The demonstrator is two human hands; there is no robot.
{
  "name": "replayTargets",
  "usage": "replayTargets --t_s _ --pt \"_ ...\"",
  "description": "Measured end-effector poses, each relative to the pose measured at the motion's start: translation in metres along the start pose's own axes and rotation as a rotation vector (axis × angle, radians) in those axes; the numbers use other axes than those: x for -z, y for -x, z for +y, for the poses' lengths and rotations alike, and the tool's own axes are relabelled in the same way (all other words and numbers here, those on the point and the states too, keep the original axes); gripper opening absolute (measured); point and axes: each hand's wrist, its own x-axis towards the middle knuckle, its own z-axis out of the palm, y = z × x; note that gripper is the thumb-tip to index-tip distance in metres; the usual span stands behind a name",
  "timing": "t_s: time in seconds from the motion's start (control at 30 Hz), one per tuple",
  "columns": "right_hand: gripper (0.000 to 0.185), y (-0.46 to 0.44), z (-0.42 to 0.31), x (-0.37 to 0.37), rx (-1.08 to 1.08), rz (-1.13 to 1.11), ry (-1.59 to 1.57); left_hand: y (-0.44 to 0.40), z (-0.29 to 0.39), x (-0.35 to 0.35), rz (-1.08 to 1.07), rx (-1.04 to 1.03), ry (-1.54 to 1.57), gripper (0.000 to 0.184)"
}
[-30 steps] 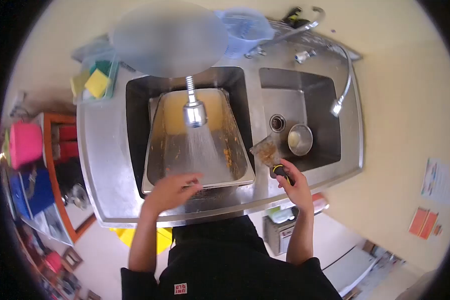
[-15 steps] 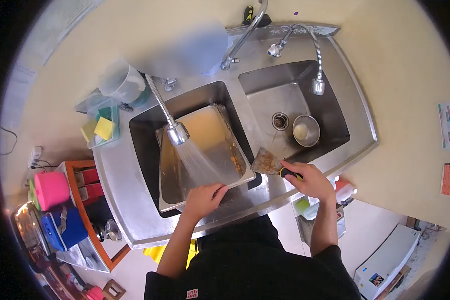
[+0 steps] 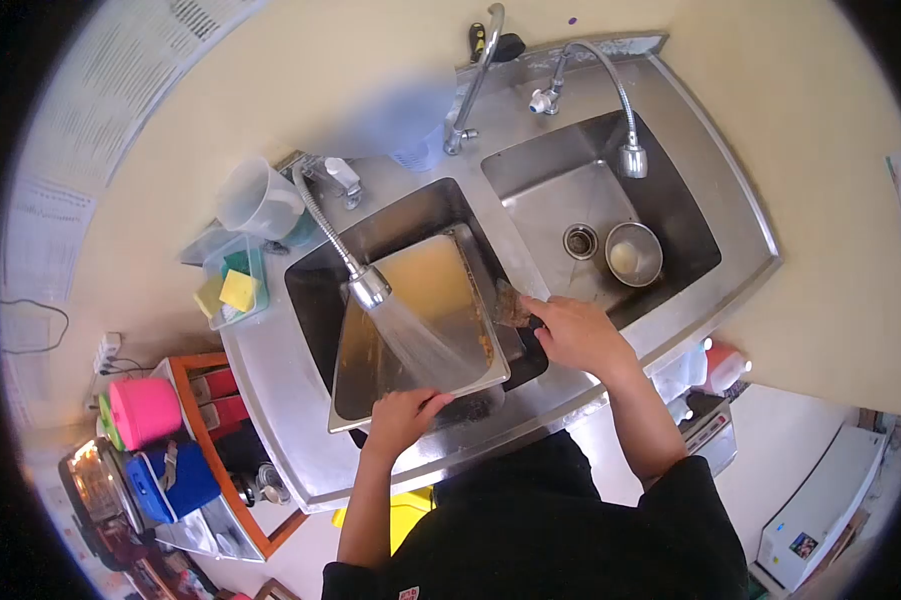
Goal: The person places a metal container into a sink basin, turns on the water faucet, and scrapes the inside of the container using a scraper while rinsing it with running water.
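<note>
My left hand (image 3: 398,420) grips the near rim of a deep metal pan (image 3: 420,385), which rests tilted in the left sink basin. Water sprays into the pan from a flexible faucet head (image 3: 370,288); yellowish liquid pools at its far end and orange food bits cling to its right wall. In my right hand (image 3: 580,335) is a scraper (image 3: 511,304) with a dirty, brown-stained blade, held over the pan's right side by the divider. My fingers cover most of its handle.
The right basin (image 3: 545,205) holds a small metal bowl (image 3: 633,254) beside the drain. A second flexible faucet (image 3: 633,160) hangs over it. Left of the sink are a plastic tub with sponges (image 3: 238,290) and a clear pitcher (image 3: 260,200). A blurred patch covers part of the back.
My left hand has come down onto the pan's near rim and closed there. The scraper has moved left toward the pan, its blade turned. The camera view has rotated and shifted.
</note>
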Motion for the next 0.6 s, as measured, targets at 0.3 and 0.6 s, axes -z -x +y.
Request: replayTargets --t_s 0.3,0.6 --pt "0.045 -0.008 -0.002 -0.009 -0.088 -0.02 -0.057 0.0 -0.003 -0.002 -0.012 0.043 0.044 0.042" --pt "0.043 -0.014 -0.013 -0.009 -0.12 -0.064 -0.035 -0.005 0.005 -0.012 0.042 0.021 0.1 0.041"
